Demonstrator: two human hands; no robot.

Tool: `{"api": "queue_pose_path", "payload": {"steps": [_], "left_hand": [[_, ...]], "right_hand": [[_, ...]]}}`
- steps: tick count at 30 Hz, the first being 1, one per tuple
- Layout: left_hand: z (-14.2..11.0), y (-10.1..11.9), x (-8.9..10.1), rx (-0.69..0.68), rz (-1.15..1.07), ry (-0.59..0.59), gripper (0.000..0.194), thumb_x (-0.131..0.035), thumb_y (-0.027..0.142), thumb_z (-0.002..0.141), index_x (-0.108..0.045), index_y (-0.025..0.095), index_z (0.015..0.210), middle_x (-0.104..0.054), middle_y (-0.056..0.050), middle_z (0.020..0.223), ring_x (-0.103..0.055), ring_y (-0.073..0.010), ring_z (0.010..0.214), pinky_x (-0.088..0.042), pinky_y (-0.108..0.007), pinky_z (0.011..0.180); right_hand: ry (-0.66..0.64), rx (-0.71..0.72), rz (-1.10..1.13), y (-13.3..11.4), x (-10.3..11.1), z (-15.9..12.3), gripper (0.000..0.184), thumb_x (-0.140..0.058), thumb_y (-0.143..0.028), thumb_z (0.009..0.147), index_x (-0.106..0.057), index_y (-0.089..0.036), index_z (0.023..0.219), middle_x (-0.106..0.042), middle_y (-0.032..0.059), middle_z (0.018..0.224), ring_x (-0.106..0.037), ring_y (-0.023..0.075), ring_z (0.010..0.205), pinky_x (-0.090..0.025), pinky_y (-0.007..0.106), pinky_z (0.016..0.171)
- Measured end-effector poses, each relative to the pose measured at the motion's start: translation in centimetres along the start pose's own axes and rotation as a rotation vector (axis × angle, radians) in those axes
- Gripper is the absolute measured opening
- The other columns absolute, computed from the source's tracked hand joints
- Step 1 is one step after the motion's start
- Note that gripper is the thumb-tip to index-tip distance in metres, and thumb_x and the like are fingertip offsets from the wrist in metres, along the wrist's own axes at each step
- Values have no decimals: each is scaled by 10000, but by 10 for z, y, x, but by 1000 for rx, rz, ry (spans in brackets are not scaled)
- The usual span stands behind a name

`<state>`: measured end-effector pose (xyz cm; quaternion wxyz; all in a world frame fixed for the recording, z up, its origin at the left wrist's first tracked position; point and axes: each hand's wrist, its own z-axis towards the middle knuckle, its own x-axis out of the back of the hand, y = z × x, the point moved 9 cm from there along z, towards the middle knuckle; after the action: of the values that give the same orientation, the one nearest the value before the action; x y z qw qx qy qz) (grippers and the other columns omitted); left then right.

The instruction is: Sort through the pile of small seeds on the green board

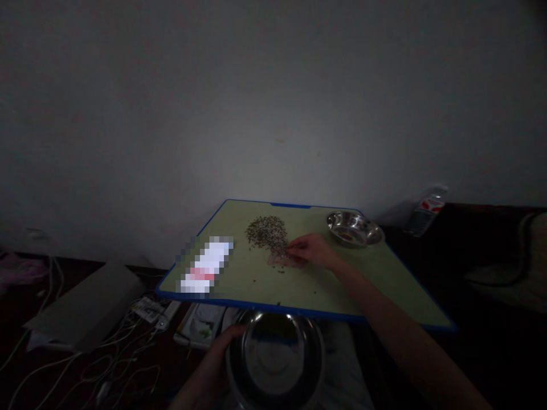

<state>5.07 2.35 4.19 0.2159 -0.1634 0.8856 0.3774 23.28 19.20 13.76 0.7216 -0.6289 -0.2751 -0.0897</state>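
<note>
My left hand [219, 359] grips the left rim of a shiny metal bowl [276, 356], held below the front edge of a pale yellow-green board with a blue border [239, 279]. On the board lies a spread pile of small dark seed-like grains [265, 230]. Just to the right of the pile, my right hand [314, 250] is down at the board with its fingertips pinched together. Beneath those fingertips is a thin, reddish, see-through piece [280, 257], perhaps plastic film. Whatever is inside the pinch is too small and dim to tell.
A second metal bowl [354, 229] stands at the board's back right. At the left lies a bright, pixelated phone-like screen [205, 267]. A plastic bottle [427, 212] leans beyond the right edge. Tangled cables [123, 353] and a grey box-like object [92, 304] are at lower left.
</note>
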Motion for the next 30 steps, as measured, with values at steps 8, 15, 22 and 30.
{"api": "queue_pose_path", "payload": {"steps": [8, 15, 22, 30], "left_hand": [[-1, -1, 1, -36, 4, -3, 217, -542, 238, 671, -657, 131, 521, -673, -35, 487, -606, -171, 525, -421, -273, 609], [5, -12, 13, -5, 71, 15, 171, -593, 298, 653, -659, 151, 594, -698, -34, 563, -632, -206, 601, -419, -312, 665], [9, -16, 18, 15, 60, -11, 171, -625, 314, 628, -675, 159, 680, -715, -46, 631, -639, -260, 756, -411, -347, 738], [7, -15, 13, 16, 52, -5, 199, -597, 325, 649, -671, 140, 653, -706, -55, 614, -637, -232, 674, -414, -335, 728]], "right_hand": [[-111, -37, 75, -3, -9, -7, 294, -635, -322, 646, -651, -94, 830, -647, 42, 594, -579, 110, 459, -491, 226, 450], [-166, -59, 143, -3, -16, -10, 324, -656, -342, 627, -639, -92, 832, -631, 26, 560, -580, 107, 471, -496, 225, 460], [-147, -56, 187, -6, -4, -11, 324, -661, -353, 616, -596, -99, 807, -630, 31, 569, -591, 126, 479, -489, 231, 452], [-200, -98, 225, -6, -11, -17, 261, -665, -274, 598, -531, -122, 762, -615, 13, 612, -576, 108, 460, -500, 237, 447]]}}
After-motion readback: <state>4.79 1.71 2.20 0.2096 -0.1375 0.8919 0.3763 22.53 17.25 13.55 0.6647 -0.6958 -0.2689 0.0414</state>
